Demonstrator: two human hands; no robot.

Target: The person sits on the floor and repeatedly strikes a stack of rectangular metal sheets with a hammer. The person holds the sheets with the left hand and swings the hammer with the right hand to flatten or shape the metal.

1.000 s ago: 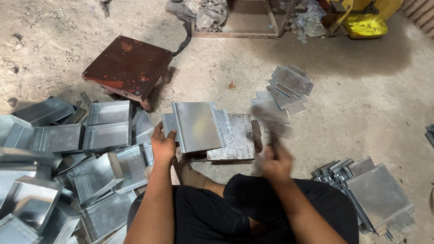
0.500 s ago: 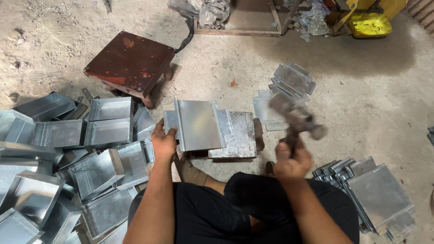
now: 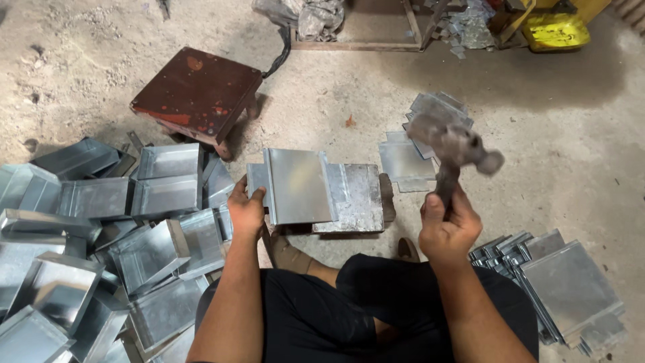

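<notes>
**Hammering a sheet on the block: hammer raised**

We are holding the sheet [image 3: 299, 185] flat on the steel block [image 3: 356, 197], which sits on the floor [image 3: 537, 134] in front of our crossed legs. Our left hand [image 3: 246, 212] is gripping the sheet's left edge, fingers curled over its folded lip. Our right hand [image 3: 447, 228] is closed around the handle of the hammer [image 3: 457, 149], and the head is blurring in the air to the right of the block, well apart from the sheet.

We are judging this as the striking step. The next blow is calling for a steady left hand kept clear of the strike line.

Formed trays [image 3: 101, 228] are lying heaped at our left; flat blanks [image 3: 564, 286] are stacked at our right. A red stool [image 3: 198, 94] is standing beyond.
</notes>
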